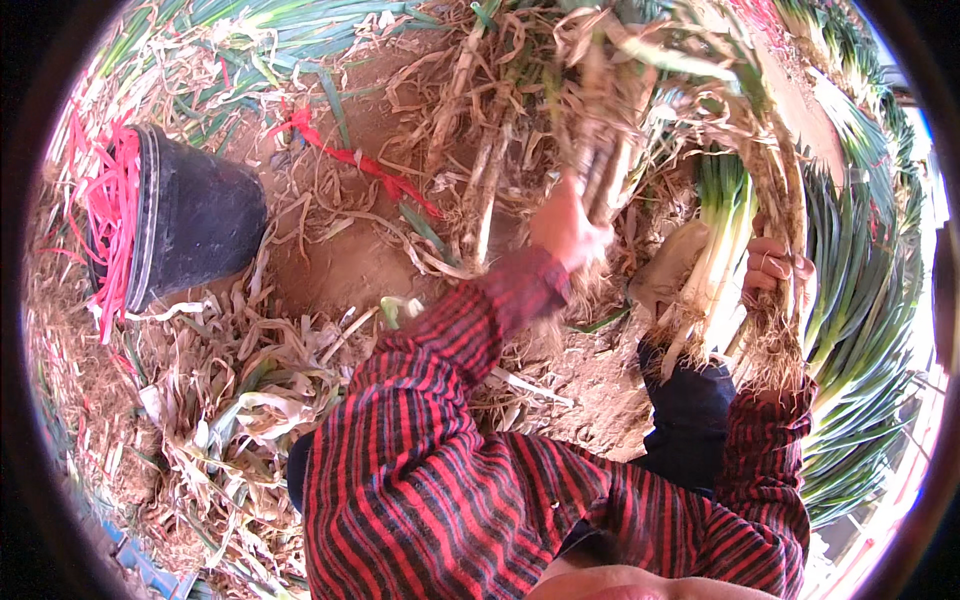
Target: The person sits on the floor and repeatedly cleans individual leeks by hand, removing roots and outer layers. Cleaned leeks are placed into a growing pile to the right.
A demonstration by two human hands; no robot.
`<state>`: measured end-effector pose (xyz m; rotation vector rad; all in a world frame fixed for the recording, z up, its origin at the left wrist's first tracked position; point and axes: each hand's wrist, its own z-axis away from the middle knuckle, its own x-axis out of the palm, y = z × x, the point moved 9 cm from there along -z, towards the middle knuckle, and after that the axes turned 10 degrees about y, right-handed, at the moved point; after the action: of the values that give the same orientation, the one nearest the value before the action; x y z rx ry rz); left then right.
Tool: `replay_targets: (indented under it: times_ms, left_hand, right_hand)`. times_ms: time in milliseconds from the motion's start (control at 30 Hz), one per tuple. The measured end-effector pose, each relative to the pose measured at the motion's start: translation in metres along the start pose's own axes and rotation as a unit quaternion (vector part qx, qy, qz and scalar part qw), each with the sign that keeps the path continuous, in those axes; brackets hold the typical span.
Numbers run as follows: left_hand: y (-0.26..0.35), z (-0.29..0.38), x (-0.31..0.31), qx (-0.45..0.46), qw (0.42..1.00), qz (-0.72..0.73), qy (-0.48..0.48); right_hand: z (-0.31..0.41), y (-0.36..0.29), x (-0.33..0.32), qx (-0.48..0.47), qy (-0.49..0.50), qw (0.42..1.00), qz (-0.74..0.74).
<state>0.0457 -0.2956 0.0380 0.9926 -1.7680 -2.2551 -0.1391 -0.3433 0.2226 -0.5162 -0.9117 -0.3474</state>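
My left hand (570,229), blurred, is closed around the lower stalks of untrimmed Welsh onions or leeks (604,176) with dry brown leaves. My right hand (780,274) grips several soil-stained stalks (776,176) just above their hanging roots. Between my hands, a bunch of cleaner white-and-green stalks (716,247) stands roots down against my shoe (671,259). More untrimmed stalks (487,180) lie ahead, left of my left hand.
A black plastic bucket (202,214) lies tipped at left, with pink-red plastic strips (109,217) spilling out. A red strip (360,161) lies on the soil. Dry leaf litter (247,420) covers ground at lower left. Green-leaved bunches (855,322) line the right; green leaves (300,34) lie at upper left.
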Motion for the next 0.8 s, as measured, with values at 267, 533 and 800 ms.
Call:
replay_targets:
  times_ms: [267, 533, 800]
  left_hand:
    - [-0.014, 0.008, 0.049, 0.058, 0.984, -0.046, -0.161]
    - [-0.175, -0.033, -0.021, -0.125, 0.952, -0.269, 0.069]
    - [-0.011, -0.007, -0.060, -0.117, 0.940, 0.268, 0.175]
  right_hand:
    - [-0.009, 0.036, -0.072, -0.010, 0.229, 0.955, 0.187]
    - [-0.009, 0.030, -0.076, 0.010, 0.188, 0.968, 0.167]
    - [0.000, 0.021, -0.070, -0.047, 0.215, 0.931, 0.290]
